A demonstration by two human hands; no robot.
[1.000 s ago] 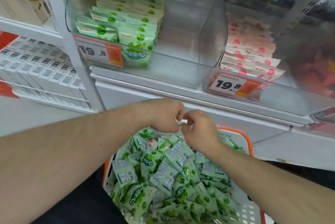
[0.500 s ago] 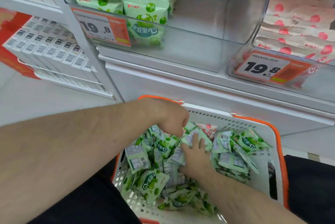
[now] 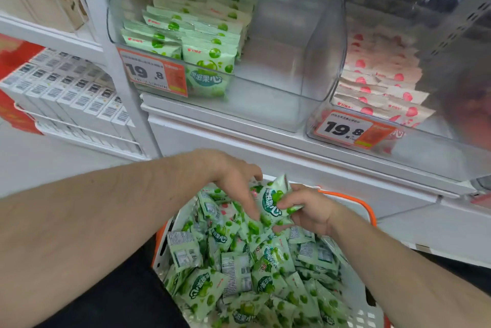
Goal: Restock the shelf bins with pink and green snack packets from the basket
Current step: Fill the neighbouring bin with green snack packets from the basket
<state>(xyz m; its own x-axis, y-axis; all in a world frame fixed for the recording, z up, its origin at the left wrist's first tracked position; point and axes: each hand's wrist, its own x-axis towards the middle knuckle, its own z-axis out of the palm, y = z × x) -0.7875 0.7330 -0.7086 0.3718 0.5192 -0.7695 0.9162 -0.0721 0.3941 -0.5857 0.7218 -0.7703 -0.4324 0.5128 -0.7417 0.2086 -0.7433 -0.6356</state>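
In the head view, a green snack packet [image 3: 275,201] was gripped by the right hand [image 3: 309,210], fingers curled round it, just above the basket [image 3: 368,206]. The left hand [image 3: 235,181] was reached down with fingers extended, their tips touching the heap of green packets [image 3: 239,274] in the basket; nothing was grasped. Above, green packets were stacked in the left clear bin [image 3: 279,104], pink packets [image 3: 382,88] in the right bin [image 3: 310,125].
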